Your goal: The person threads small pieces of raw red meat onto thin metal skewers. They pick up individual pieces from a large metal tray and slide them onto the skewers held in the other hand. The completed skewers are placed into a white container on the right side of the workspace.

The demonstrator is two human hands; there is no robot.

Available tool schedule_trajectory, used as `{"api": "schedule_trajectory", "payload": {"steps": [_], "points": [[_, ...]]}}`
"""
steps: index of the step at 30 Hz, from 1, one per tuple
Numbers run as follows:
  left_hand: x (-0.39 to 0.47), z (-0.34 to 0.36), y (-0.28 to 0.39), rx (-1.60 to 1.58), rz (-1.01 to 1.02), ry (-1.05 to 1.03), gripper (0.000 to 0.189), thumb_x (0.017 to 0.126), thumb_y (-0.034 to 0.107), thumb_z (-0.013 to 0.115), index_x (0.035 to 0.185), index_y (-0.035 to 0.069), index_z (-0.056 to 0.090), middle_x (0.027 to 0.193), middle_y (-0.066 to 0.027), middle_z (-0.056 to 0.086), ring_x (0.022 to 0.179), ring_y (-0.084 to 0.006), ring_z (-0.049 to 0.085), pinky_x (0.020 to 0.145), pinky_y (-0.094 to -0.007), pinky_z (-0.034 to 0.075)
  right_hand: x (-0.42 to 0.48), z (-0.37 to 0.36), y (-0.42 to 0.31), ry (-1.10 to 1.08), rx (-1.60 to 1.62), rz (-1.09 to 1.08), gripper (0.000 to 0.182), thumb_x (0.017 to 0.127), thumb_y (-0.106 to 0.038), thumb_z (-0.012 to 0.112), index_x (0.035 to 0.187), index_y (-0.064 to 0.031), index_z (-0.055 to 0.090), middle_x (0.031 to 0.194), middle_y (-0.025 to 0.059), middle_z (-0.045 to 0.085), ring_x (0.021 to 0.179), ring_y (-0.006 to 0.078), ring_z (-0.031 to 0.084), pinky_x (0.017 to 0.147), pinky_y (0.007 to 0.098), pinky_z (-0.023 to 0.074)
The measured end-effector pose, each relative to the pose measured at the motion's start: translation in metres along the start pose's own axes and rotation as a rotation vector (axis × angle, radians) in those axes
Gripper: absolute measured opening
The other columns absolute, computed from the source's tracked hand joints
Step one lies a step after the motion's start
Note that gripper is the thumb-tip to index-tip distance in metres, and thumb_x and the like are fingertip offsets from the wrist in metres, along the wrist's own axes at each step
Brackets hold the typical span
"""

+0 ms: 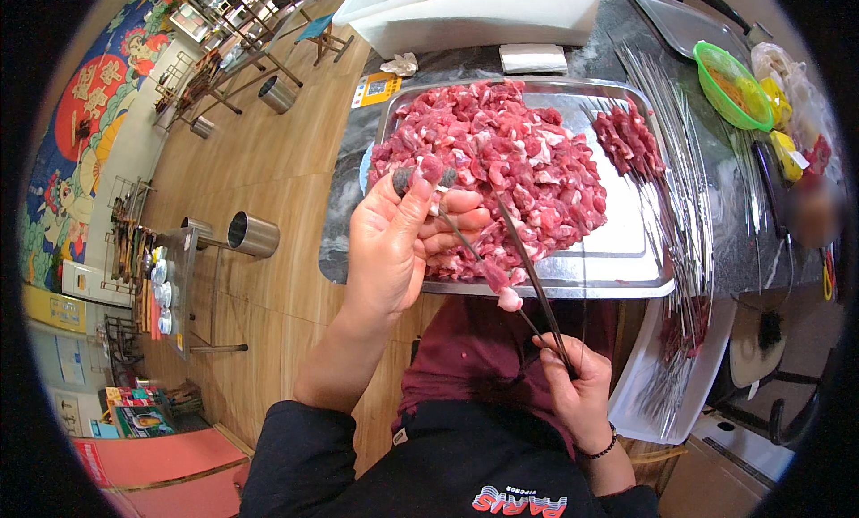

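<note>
My left hand pinches a piece of raw meat between thumb and fingers, at the upper end of a metal skewer. Dark coverings show on its fingertips. More meat chunks are threaded lower on that skewer. My right hand, with a beaded bracelet, grips the skewer's lower end together with several other skewers that fan upward. Beneath and beyond both hands, a heap of cut raw meat lies in a metal tray. Loaded meat skewers rest at the tray's right side.
Bare metal skewers lie along the tray's right edge, above a white bin holding more skewers. A white plastic tub and folded napkins stand behind. At right are a green basket and plastic bags.
</note>
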State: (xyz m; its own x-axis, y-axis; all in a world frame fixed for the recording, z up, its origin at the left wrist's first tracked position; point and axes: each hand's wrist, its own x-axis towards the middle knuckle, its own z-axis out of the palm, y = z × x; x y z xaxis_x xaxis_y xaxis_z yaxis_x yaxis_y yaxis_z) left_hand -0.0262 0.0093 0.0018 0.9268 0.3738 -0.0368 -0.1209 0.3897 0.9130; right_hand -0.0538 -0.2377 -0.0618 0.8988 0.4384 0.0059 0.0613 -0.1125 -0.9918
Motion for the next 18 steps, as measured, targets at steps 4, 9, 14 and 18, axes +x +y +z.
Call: {"api": "schedule_trajectory", "payload": {"steps": [4, 9, 14, 18], "points": [[-0.003, -0.002, -0.011, -0.042, 0.038, -0.029, 0.023, 0.099, 0.025, 0.054, 0.107, 0.003, 0.053, 0.095, -0.0188, 0.068, 0.082, -0.0275, 0.071, 0.069, -0.0354, 0.06, 0.002, 0.001, -0.002, -0.006, 0.0, 0.02, 0.017, 0.087, 0.002, 0.059, 0.102, 0.0034, 0.067, 0.089, 0.0064, 0.069, 0.075, 0.0077, 0.058, 0.069, 0.0222, 0.0463], [-0.014, 0.009, -0.025, -0.139, -0.009, 0.052, 0.023, 0.098, 0.025, 0.055, 0.108, 0.005, 0.053, 0.094, -0.0178, 0.068, 0.081, -0.0259, 0.07, 0.068, -0.0355, 0.06, 0.013, 0.006, 0.0, -0.008, 0.001, -0.07, 0.022, 0.084, 0.005, 0.057, 0.105, 0.0039, 0.066, 0.079, 0.0068, 0.065, 0.067, 0.0085, 0.058, 0.063, 0.0218, 0.0471], [0.006, -0.005, -0.007, -0.063, -0.135, -0.123, 0.014, 0.093, 0.008, 0.06, 0.106, 0.005, 0.056, 0.091, -0.0157, 0.069, 0.075, -0.0206, 0.07, 0.067, -0.0319, 0.06, 0.008, 0.007, 0.005, 0.02, -0.015, -0.056, 0.022, 0.085, 0.004, 0.059, 0.106, 0.0036, 0.066, 0.08, 0.0065, 0.066, 0.067, 0.008, 0.059, 0.063, 0.0218, 0.0475], [0.017, 0.01, 0.012, 0.079, 0.05, -0.036, 0.008, 0.094, 0.012, 0.061, 0.096, 0.005, 0.059, 0.087, -0.0134, 0.068, 0.068, -0.0184, 0.068, 0.063, -0.0299, 0.058, -0.001, 0.003, 0.008, 0.013, -0.01, -0.024, 0.02, 0.086, 0.003, 0.059, 0.105, 0.0041, 0.067, 0.085, 0.0085, 0.069, 0.07, 0.008, 0.06, 0.065, 0.0224, 0.0484]]}}
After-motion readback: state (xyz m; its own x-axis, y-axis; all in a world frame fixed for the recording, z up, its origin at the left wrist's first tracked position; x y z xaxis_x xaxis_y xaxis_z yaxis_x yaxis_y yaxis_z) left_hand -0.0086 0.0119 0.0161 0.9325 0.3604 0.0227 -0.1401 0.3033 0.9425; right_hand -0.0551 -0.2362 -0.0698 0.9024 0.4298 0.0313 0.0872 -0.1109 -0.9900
